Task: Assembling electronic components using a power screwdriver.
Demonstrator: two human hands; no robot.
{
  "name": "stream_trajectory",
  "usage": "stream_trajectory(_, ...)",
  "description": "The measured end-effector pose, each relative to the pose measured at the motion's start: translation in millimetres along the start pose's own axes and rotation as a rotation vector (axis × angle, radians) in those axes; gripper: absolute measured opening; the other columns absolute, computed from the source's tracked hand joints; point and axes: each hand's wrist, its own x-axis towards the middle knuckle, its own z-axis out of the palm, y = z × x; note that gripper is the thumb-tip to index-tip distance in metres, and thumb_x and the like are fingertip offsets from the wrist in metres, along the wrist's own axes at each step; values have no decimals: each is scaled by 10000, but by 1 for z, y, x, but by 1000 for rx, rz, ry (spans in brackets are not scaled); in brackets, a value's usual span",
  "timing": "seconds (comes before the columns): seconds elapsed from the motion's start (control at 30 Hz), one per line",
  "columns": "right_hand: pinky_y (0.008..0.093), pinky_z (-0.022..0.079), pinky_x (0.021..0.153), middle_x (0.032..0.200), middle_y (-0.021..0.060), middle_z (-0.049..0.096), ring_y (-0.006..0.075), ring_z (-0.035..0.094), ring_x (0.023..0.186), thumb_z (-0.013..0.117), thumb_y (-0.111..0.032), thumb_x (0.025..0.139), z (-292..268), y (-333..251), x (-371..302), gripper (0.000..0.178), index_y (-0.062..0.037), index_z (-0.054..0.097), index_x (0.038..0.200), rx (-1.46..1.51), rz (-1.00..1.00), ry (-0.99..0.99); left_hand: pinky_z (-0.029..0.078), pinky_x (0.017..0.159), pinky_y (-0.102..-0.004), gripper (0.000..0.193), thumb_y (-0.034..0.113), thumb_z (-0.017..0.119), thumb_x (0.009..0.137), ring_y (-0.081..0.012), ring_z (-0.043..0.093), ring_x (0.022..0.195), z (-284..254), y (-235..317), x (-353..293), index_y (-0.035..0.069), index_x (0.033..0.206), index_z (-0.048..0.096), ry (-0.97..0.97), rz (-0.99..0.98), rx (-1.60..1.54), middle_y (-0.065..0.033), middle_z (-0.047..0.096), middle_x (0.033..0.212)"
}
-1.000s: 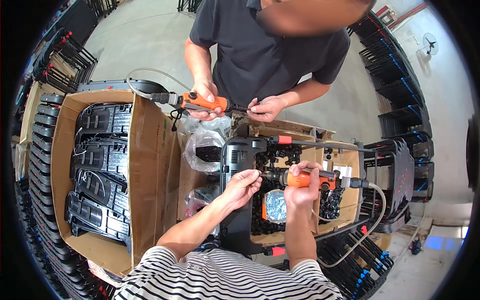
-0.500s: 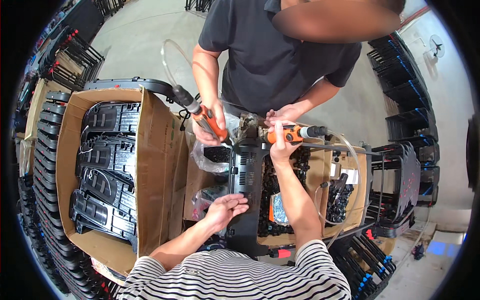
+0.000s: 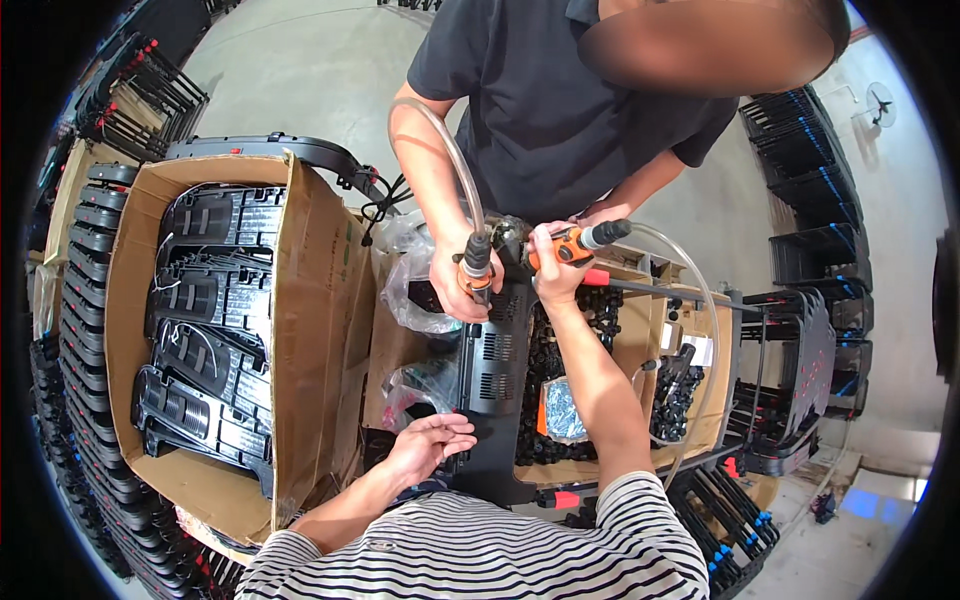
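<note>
My right hand [image 3: 552, 268] is wrapped round an orange pneumatic screwdriver [image 3: 574, 246], held level over the far end of a long black slotted plastic panel [image 3: 496, 430]. A clear hose [image 3: 706, 300] runs from the tool's right end. Beside the panel's near left edge is my left hand [image 3: 432, 445], palm up, its fingers curled against the thumb; what they hold, if anything, is hidden. Across from me, a co-worker's hand [image 3: 462, 280] grips a second orange pneumatic screwdriver [image 3: 476, 268], upright at the panel's far left corner.
At left stands a cardboard box [image 3: 300, 330] of black plastic parts. Clear plastic bags [image 3: 415, 300] lie left of the panel. On the right, an open carton [image 3: 625, 365] holds small black pieces and a bag of screws [image 3: 563, 412]. Black frames [image 3: 815, 210] are stacked along the right wall.
The co-worker's screwdriver has swung from slanted to upright over the panel. My right hand has raised its tool slightly. My left hand has drawn back and its fingers have curled in.
</note>
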Motion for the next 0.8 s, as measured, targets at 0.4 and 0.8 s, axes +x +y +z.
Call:
stream_trajectory(0.4, 260, 507, 594, 768, 68, 633, 130, 611, 629, 700, -67, 841, 1, 4, -2, 166, -26, 554, 910, 75, 147, 4, 580, 758, -312, 198, 110, 537, 983, -238, 691, 877, -21, -7, -11, -30, 1104, 609, -54, -21, 39, -140, 682, 1003)
stream_trajectory(0.8, 292, 510, 656, 799, 60, 625, 146, 612, 672, 665, -39, 866, -5, -31, -24, 123, -23, 553, 913, -47, -26, 125, 515, 608, -273, 160, 131, 511, 994, -142, 614, 677, -128, -47, 26, 19, 1020, 622, 310, 52, 379, -47, 627, 806)
